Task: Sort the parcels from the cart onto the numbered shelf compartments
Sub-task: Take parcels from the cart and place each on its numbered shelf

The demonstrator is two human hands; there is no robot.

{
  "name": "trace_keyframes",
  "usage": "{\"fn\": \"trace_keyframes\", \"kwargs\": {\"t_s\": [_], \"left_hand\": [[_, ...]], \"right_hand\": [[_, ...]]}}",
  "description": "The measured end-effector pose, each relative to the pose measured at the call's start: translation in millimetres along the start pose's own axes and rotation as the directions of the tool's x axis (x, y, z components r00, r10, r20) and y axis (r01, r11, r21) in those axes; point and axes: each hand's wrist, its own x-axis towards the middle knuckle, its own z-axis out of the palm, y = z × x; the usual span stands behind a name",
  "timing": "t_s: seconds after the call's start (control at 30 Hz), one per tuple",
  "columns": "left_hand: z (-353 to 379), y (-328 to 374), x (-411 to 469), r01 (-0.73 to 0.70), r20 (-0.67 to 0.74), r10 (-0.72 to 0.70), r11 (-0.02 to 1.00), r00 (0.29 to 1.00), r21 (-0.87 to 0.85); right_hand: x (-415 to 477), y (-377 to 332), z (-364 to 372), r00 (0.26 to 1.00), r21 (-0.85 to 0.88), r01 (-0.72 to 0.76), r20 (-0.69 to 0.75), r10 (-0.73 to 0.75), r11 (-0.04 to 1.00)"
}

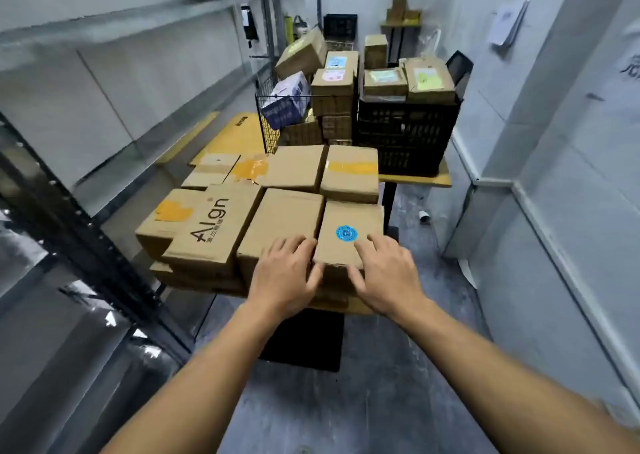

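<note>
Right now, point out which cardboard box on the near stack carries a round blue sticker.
The near-right box, under both hands: left hand, right hand. Neighbouring boxes show yellow tape or print only.

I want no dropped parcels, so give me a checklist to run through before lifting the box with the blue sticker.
1. Left hand on the blue-sticker box: ok, fingers at its left edge.
2. Right hand on it: ok, resting on top.
3. Firm grip closed: not ok, both hands open.
4. Nothing stacked on it: ok.
5. Neighbouring plain box clear: not ok, it touches.
6. Shelf number readable: cannot tell.
</note>
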Motion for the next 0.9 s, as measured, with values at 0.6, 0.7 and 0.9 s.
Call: {"fn": "trace_keyframes", "kwargs": {"t_s": [0.6, 0.7, 0.9], "left_hand": [[74.4, -1.4, 53.5, 0.026, 0.092, -0.032, 0.997, 0.995, 0.066], [74.2, 8.0, 51.6, 0.083, 0.105, -0.091, 0.993, 0.990, 0.080], [69.1, 25.8, 50.0, 0.075, 0.013, -0.074, 0.992, 0.997, -0.105]], "right_hand": [[14.9, 34.3, 56.6, 0.813, 0.604, -0.574, 0.342, 0.471, 0.553], [12.7, 37.3, 55.8, 0.794, 0.670, -0.596, 0.408, 0.450, 0.443], [8.1, 47.1, 48.6, 0.811, 0.740, -0.559, 0.394, 0.432, 0.374]]}}
